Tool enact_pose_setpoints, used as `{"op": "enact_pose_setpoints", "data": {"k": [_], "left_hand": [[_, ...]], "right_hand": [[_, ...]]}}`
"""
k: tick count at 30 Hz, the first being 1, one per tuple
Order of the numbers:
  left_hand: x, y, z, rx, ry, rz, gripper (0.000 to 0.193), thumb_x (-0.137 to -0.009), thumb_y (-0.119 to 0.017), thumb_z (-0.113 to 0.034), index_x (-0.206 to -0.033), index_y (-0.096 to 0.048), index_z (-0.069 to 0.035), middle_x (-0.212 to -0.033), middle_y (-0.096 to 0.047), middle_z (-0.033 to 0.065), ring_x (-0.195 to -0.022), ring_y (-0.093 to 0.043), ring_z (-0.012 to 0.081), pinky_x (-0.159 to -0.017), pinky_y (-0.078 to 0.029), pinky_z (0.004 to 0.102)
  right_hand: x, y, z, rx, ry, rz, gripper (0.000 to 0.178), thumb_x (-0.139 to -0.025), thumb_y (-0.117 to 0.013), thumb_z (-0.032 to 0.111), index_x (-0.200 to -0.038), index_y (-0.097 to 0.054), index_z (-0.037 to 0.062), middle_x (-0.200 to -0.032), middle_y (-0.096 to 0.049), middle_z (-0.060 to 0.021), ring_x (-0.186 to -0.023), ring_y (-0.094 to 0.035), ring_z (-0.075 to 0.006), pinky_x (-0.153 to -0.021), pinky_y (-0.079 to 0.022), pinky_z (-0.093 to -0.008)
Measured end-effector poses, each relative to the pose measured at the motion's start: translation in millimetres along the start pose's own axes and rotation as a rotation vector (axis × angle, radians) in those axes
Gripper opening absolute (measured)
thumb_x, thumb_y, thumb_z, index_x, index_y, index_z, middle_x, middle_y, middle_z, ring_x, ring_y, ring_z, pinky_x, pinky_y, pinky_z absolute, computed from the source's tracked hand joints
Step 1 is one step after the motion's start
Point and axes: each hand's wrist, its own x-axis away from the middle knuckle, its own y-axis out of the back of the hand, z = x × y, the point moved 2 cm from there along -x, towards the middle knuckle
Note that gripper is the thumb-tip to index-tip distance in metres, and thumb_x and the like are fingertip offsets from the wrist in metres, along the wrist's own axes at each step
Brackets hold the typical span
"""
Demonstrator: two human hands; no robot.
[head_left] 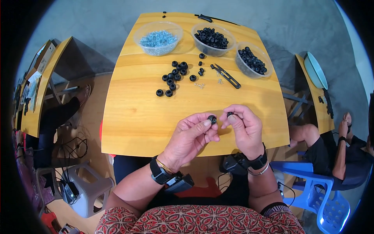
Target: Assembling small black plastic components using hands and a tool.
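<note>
My left hand pinches a black ball-shaped piece between thumb and fingers, its open end showing a small light ring or coil inside. Just to its right, my right hand grips a small black plug-like part, mostly covered by the fingertips. The two parts are close together but apart, above the near part of the table. Beyond the hands lie several black ball-shaped pieces with holes, some small black plugs and a few tiny pale coils. Black thread snips rest to their right.
Along the far side of the wooden table stand three clear bowls: one with bluish clear bits, one with black plugs, one with black round pieces. A black-handled tool lies at the far edge. Other people sit left and right.
</note>
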Motion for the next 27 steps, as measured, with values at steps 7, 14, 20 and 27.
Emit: {"op": "enact_pose_setpoints", "data": {"k": [7,14,20,27], "left_hand": [[-0.1,-1.5,-1.0,-0.008,-0.014,-0.022,0.019,-0.086,-0.050,-0.008,-0.102,-0.053,0.002,-0.087,-0.057,0.0091,-0.072,-0.057,0.0144,-0.069,-0.051,0.0279],[-0.8,-0.7,-0.9,-0.046,-0.039,-0.021,0.018,-0.087,-0.050,-0.008,-0.102,-0.054,0.001,-0.086,-0.059,0.0084,-0.073,-0.057,0.0131,-0.069,-0.052,0.0279],[-0.4,1.3,0.3,-0.045,-0.047,-0.027,0.017,-0.087,-0.050,-0.006,-0.101,-0.055,0.001,-0.084,-0.060,0.0076,-0.074,-0.058,0.0123,-0.070,-0.052,0.0280],[-1.7,1.0,0.2,-0.058,-0.050,-0.016,0.016,-0.087,-0.049,-0.005,-0.100,-0.055,0.001,-0.084,-0.060,0.0075,-0.073,-0.057,0.0122,-0.070,-0.052,0.0278]], "right_hand": [[-3.6,-2.4,8.5,0.154,0.096,0.133,0.021,-0.083,-0.045,-0.002,-0.100,-0.057,-0.0017,-0.079,-0.055,-0.0080,-0.061,-0.054,-0.0113,-0.055,-0.044,-0.0213],[-2.8,-4.1,7.5,0.064,0.034,0.164,0.021,-0.082,-0.046,-0.005,-0.101,-0.055,-0.0017,-0.081,-0.055,-0.0070,-0.066,-0.056,-0.0100,-0.059,-0.047,-0.0208],[0.2,-3.4,1.4,-0.049,-0.071,0.133,0.015,-0.083,-0.048,-0.003,-0.097,-0.048,-0.0020,-0.082,-0.056,-0.0064,-0.073,-0.056,-0.0094,-0.064,-0.049,-0.0222],[1.8,-3.4,1.4,-0.011,-0.039,0.128,0.013,-0.081,-0.050,-0.004,-0.094,-0.049,-0.0015,-0.081,-0.057,-0.0070,-0.073,-0.058,-0.0101,-0.062,-0.048,-0.0219]]}}
